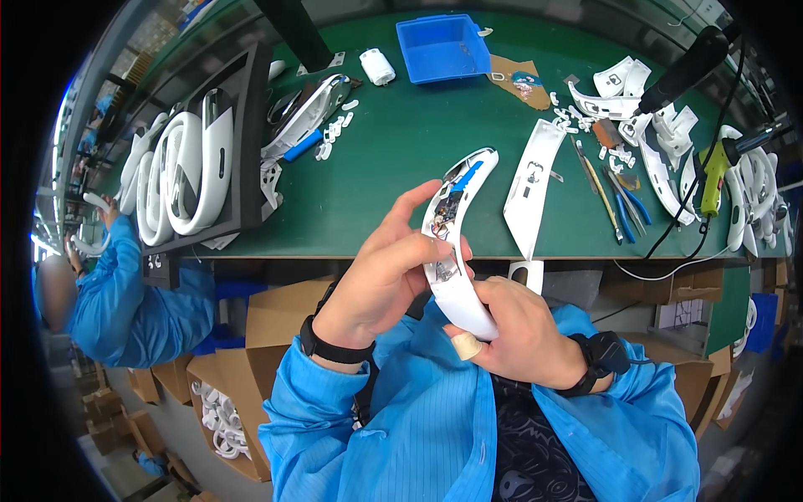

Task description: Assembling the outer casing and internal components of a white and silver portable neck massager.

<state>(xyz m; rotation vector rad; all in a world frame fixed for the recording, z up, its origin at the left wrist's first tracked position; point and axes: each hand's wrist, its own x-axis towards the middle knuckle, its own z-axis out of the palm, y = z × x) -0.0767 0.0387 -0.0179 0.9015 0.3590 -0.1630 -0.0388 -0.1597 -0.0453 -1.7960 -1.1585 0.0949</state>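
Note:
Both my hands hold a white curved plastic housing (462,303) up in front of me, just off the table's near edge. Its upper part lies open, showing wires, small electronics and a blue strip (467,176) inside. My left hand (368,280) grips it from the left, thumb across the open part and index finger along the side. Around the lower end closes my right hand (531,339), whose thumb wears a beige cover (466,345). A white piece with a rounded opening (527,274) shows just beyond my right fingers; whether it joins the housing I cannot tell.
On the green table (376,192) lie a long white cover (534,180), a blue bin (443,50), tweezers and blue-handled pliers (627,205), a yellow-green tool (713,180) and loose white parts. A black tray (249,151) holds white loops at left. Another person (138,293) sits far left.

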